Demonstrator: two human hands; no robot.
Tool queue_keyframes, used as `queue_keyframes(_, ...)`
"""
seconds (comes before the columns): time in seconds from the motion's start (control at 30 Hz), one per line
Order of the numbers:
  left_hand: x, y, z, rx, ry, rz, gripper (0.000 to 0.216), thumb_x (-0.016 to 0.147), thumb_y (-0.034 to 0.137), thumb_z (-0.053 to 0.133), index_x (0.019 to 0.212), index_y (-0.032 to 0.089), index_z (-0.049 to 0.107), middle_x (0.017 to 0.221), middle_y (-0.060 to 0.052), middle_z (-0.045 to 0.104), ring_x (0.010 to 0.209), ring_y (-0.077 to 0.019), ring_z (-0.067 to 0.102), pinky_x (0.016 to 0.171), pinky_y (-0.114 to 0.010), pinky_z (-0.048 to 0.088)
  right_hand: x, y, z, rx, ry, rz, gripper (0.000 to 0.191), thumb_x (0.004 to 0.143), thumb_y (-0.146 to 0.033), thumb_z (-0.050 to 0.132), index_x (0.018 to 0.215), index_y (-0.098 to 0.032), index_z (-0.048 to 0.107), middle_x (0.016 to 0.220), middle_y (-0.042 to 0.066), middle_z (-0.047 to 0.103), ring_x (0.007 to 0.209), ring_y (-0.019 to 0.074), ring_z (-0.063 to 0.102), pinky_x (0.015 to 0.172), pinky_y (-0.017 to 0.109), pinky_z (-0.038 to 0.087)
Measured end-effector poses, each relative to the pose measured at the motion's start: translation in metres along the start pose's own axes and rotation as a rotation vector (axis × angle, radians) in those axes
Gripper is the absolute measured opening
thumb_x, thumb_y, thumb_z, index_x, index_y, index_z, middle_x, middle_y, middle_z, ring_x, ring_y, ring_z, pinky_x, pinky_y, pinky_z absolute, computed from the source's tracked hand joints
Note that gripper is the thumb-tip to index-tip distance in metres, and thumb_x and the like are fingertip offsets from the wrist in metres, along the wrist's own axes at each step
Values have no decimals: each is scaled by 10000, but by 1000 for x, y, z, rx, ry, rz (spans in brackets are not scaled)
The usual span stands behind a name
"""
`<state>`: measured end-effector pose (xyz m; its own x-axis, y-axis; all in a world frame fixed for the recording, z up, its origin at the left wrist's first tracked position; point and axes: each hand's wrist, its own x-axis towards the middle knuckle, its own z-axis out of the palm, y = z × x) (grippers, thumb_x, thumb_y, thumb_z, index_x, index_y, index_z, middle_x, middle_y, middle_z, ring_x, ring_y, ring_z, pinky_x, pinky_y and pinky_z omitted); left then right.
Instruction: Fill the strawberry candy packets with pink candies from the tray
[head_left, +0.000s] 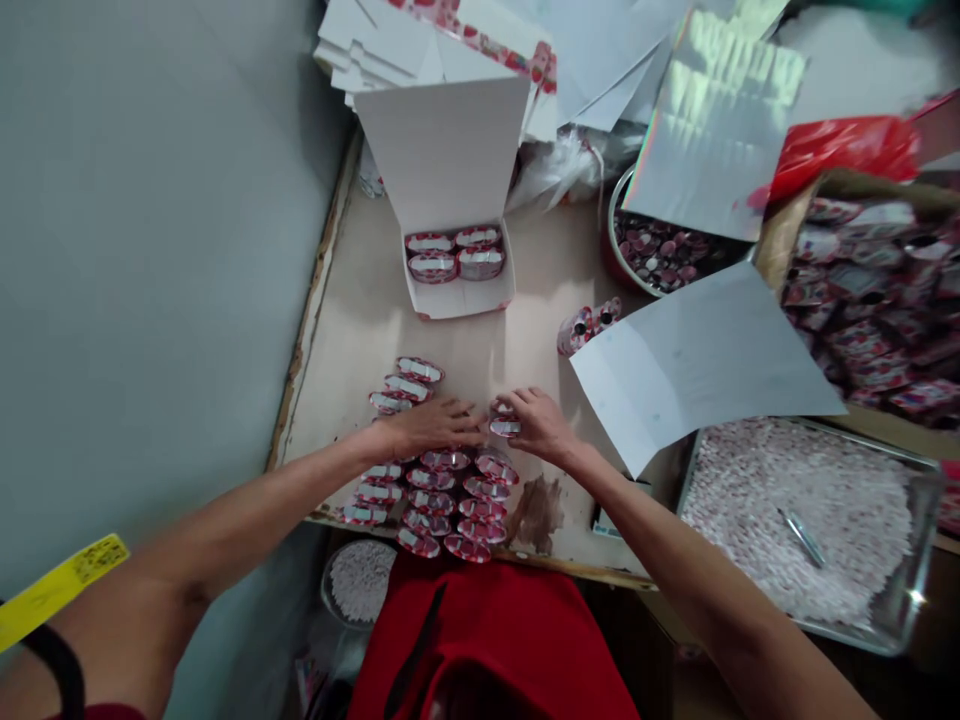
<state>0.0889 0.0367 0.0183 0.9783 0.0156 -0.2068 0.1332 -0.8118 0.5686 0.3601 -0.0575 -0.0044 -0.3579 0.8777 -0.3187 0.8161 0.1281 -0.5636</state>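
Right hand (541,428), centre frame, is pinching a small pack (505,428) near the counter, apparently keeping it upright. Left hand (435,428) is reaching flat above the pack rows (429,500), lower centre, fingers loosely spread; cannot tell if touching. Rows are standing tight, probably bracing each other, nearing the counter's (525,340) front edge. Box (465,303), upper centre, is standing lid-up, leaving its mouth reachable. Room is opening between box and hands; paper (697,370) is crowding the right.
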Motion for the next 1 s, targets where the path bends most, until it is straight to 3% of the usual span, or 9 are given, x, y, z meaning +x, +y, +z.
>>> queue_keyframes(0.13,17,1,-3,148,-22,74,485,922,115,600,1368,303,564,1281,-93,664,1152,-271,601,898,-387,463,25,4,-54,248,331,121,662,674,-245,800,1300,-247,584,1173,70,683,1036,274,638,888,379,514)
queue_keyframes(0.23,15,0,-1,242,8,-6,538,932,138,598,1442,275,497,1220,-105,662,998,-261,613,779,-365,452,77,0,-93,296,495,14,708,713,-289,804,1366,-250,533,1237,78,667,1055,268,645,914,383,520)
queue_keyframes(0.4,12,-3,2,247,25,-55,564,908,141,625,1441,260,485,1261,-113,636,1021,-264,612,752,-354,460,183,-6,-116,-92,406,-154,695,696,-214,810,1350,-209,575,1272,123,625,1112,316,581,954,420,497)
queue_keyframes(0.53,19,8,-15,166,68,-198,622,875,310,730,1429,194,471,1232,-138,626,1027,-296,610,771,-381,514,211,2,-115,-328,289,-227,666,752,-140,748,1390,-168,558,1290,162,604,1141,339,530,992,458,471)
queue_keyframes(0.6,18,12,-36,118,209,-358,659,877,366,739,1443,209,439,1246,-138,617,1052,-296,612,822,-393,537,207,7,-115,-326,304,-249,696,776,-167,744,1434,-157,517,1286,164,600,1148,340,516,1004,466,469)
queue_keyframes(0.7,11,2,-77,120,655,-690,612,917,353,700,1441,246,403,1240,-120,615,1100,-280,616,935,-405,539,196,14,-109,-267,321,-345,714,804,-191,738,1469,-170,479,1339,155,578,1217,339,485,1070,476,439)
queue_keyframes(0.83,17,-51,-113,146,1172,-965,822,814,406,810,1461,194,350,1263,-144,587,1162,-301,609,1023,-430,521,193,25,-91,-241,297,-413,711,807,-149,715,1476,-176,477,1388,152,558,1276,335,459,1114,481,410)
queue_keyframes(0.9,26,-81,-116,102,1131,-911,861,761,380,851,1448,193,368,1271,-134,587,1167,-294,612,1021,-408,524,195,30,-87,-253,294,-346,675,809,-144,705,1453,-166,505,1356,155,570,1244,335,473,1086,475,425)
queue_keyframes(1.0,38,-107,-113,89,853,-744,748,782,290,813,1420,196,433,1278,-125,600,1185,-288,600,1036,-394,506,196,31,-92,-301,336,-180,659,814,-169,706,1446,-150,521,1335,173,577,1217,350,466,1052,484,417)
